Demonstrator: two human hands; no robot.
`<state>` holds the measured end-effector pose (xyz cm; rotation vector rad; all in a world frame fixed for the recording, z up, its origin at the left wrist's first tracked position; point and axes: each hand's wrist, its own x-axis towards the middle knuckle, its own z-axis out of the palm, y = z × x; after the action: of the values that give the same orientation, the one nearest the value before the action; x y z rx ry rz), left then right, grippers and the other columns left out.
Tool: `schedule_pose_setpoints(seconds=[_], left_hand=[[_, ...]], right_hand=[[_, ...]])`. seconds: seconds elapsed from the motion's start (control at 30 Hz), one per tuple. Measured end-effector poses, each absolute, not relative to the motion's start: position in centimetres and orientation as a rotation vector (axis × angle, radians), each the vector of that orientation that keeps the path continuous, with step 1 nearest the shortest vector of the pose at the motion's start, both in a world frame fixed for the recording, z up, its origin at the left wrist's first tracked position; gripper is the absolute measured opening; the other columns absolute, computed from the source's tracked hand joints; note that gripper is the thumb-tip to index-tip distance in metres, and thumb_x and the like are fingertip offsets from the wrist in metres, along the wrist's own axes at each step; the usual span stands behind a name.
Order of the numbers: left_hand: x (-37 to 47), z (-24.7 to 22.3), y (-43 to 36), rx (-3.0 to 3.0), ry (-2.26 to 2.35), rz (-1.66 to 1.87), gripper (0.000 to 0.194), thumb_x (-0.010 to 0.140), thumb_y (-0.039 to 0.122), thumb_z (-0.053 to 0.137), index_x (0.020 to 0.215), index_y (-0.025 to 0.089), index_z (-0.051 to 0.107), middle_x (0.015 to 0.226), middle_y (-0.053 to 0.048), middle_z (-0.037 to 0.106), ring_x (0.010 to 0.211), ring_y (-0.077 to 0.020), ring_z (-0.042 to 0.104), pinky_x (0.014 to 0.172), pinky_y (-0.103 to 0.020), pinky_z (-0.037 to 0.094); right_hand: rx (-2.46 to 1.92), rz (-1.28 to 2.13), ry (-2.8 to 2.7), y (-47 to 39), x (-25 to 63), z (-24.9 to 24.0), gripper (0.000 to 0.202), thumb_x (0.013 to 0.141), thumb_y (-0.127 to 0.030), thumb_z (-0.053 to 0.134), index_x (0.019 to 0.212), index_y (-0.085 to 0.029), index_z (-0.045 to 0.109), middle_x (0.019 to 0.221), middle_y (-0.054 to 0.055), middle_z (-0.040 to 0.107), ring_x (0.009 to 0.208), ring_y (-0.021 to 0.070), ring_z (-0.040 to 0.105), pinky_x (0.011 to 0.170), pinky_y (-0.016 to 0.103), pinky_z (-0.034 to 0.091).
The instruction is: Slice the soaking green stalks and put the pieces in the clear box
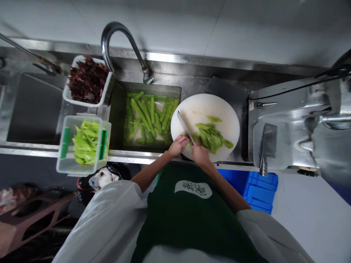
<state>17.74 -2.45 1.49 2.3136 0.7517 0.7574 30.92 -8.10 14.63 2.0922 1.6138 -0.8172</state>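
Observation:
My right hand (200,154) is closed round the handle of a kitchen knife (184,124), whose blade slants away to the far left over a round white cutting board (189,104). Just left of the blade, at the board's near edge, my left hand (178,145) has its fingers bent together; whatever is under them is hidden. Thin slanted slices of a green vegetable (210,137) lie heaped right of the knife. One loose slice (214,118) lies beyond the heap, and another (228,144) at its right.
Left of the board, peeled green stalks (145,113) lie in a water-filled sink (116,120) under a curved faucet (120,25). A clear bin (61,160) holds more slices; a white basket (68,96) holds dark red-brown pieces. A cleaver (268,142) rests on the machine at right.

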Motion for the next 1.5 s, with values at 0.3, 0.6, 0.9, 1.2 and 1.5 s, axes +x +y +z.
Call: schedule_pose_setpoints(seconds=[0.3,0.6,0.9,1.2,1.5], left_hand=[[17.9,0.9,-2.6,2.264,0.77,0.823,0.032,0.102,0.026,0.034,0.104,0.014,0.063,0.098,-0.01,0.061,0.09,-0.0178,0.053,0.082,-0.034,0.053],[17.6,0.4,-2.9,2.236,0.77,0.906,0.031,0.102,0.025,0.034,0.105,0.014,0.064,0.102,-0.01,0.061,0.092,-0.0175,0.056,0.082,-0.035,0.054],[17.4,-0.2,-3.0,2.24,0.784,0.883,0.032,0.101,0.025,0.034,0.105,0.015,0.065,0.097,-0.01,0.062,0.089,-0.0181,0.056,0.079,-0.035,0.054],[17.3,-0.4,-3.1,2.224,0.769,0.933,0.029,0.101,0.024,0.036,0.107,0.014,0.063,0.097,-0.011,0.063,0.091,-0.018,0.057,0.081,-0.035,0.054],[16.6,-1.8,-3.0,2.243,0.699,0.896,0.035,0.101,0.024,0.03,0.113,0.015,0.062,0.103,-0.012,0.064,0.1,-0.0195,0.058,0.088,-0.04,0.055]], right_hand=[[2.096,-0.837,1.615,-8.3,31.0,14.7,0.034,0.097,-0.021,0.033,0.117,-0.012,0.058,0.1,0.016,0.071,0.095,0.0252,0.068,0.079,0.03,0.046],[2.105,-0.81,1.627,-8.5,30.8,14.5,0.032,0.097,-0.021,0.034,0.114,-0.011,0.06,0.097,0.015,0.071,0.093,0.0245,0.068,0.077,0.029,0.047],[2.105,-0.82,1.632,-9.0,30.5,14.8,0.032,0.096,-0.02,0.034,0.113,-0.012,0.059,0.097,0.015,0.072,0.088,0.0223,0.068,0.075,0.027,0.046],[2.095,-0.805,1.64,-8.7,30.6,14.5,0.034,0.097,-0.023,0.031,0.114,-0.014,0.059,0.096,0.013,0.071,0.09,0.023,0.067,0.077,0.029,0.046],[2.095,-0.818,1.628,-8.6,30.3,14.5,0.032,0.097,-0.022,0.034,0.114,-0.012,0.059,0.096,0.014,0.072,0.089,0.0228,0.068,0.078,0.028,0.047]])
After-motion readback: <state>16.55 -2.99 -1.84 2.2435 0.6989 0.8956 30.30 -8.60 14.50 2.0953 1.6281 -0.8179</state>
